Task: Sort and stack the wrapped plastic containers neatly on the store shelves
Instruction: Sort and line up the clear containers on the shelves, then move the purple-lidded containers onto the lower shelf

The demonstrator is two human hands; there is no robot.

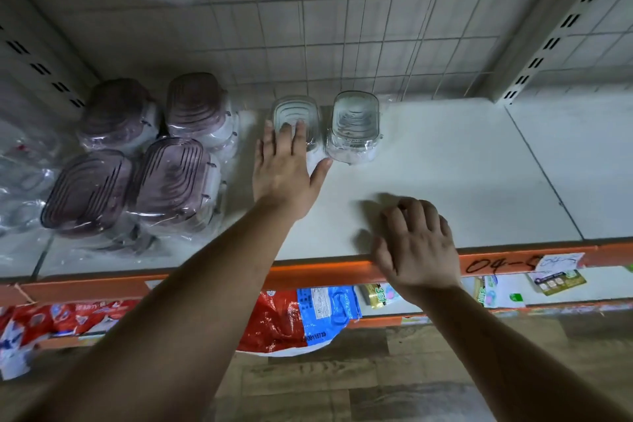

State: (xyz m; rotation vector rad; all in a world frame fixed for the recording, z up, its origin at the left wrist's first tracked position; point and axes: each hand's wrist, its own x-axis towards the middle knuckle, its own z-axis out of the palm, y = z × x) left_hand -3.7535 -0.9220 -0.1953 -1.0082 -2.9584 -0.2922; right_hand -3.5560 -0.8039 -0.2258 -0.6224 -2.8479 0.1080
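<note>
We log two bare arms entering from the bottom of the frame. The left forearm point(191, 284) runs from lower left up toward centre, long and nearly straight. The left hand point(286, 169) sits just above centre, palm down, fingers point(274, 139) straight and pointing up-frame, thumb point(322, 169) splayed out to the right. The right forearm point(496, 336) comes in from lower right on a shorter reach. The right hand point(416, 245) lies right of centre, below the left, palm down, loosely bent with knuckles point(421, 216) raised, gripping nothing we can make out. The hands are well apart.
</note>
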